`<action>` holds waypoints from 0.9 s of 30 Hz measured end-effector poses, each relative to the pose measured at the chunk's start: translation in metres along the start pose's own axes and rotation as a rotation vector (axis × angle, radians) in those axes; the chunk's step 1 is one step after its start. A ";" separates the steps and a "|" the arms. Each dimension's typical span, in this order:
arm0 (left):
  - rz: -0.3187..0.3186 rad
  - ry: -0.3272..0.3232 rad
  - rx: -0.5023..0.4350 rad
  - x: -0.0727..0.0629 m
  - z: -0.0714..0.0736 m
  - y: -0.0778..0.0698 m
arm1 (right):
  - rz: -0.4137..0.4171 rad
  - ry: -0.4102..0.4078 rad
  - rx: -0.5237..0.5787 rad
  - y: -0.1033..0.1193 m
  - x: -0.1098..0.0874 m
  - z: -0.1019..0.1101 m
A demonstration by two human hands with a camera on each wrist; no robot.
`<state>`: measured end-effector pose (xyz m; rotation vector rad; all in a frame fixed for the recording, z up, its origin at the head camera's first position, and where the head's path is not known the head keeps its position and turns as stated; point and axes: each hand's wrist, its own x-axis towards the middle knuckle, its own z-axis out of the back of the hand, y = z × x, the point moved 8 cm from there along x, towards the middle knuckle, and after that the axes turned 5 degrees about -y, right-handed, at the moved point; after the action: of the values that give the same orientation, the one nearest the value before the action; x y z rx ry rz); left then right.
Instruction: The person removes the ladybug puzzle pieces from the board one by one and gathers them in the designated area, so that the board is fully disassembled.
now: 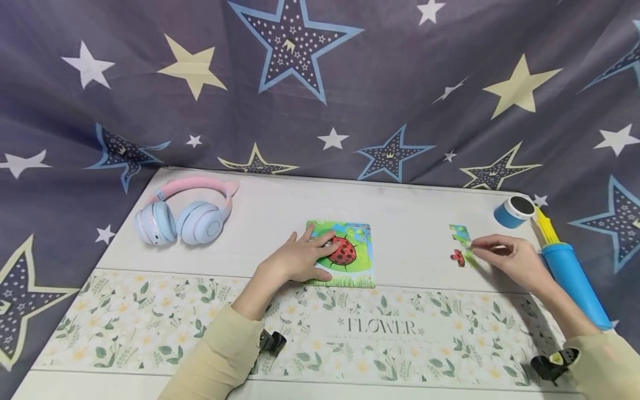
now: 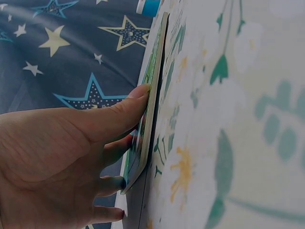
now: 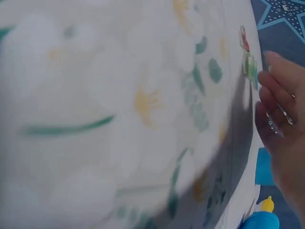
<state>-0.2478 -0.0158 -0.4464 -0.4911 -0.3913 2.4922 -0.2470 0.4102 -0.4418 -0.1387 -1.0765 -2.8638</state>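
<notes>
While your left hand [image 1: 300, 259] rests on the ladybug puzzle [image 1: 357, 264], fingers spread, your right hand [image 1: 512, 260] is at the loose pieces [image 1: 458, 258].
Pieces lie well to the puzzle's right, just beside your bent right fingertips; cannot tell whether you pinch one.

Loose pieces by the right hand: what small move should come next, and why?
Perhaps the right hand should pinch and lift a green piece: it is close to that and the red piece, any grip is unclear, and the left hand rests on the ladybug board.
</notes>
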 end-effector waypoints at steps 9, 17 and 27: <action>0.003 0.008 0.035 0.002 0.002 0.001 | 0.025 -0.140 0.177 0.049 0.042 -0.007; 0.002 0.015 0.011 0.001 0.000 -0.001 | 0.134 -0.131 0.379 0.108 0.067 -0.046; 0.010 0.023 0.006 0.001 -0.003 -0.001 | 0.158 0.084 0.468 0.153 0.057 -0.104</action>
<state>-0.2472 -0.0142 -0.4487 -0.5202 -0.3728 2.4942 -0.2937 0.2246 -0.4131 -0.0671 -1.5959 -2.3819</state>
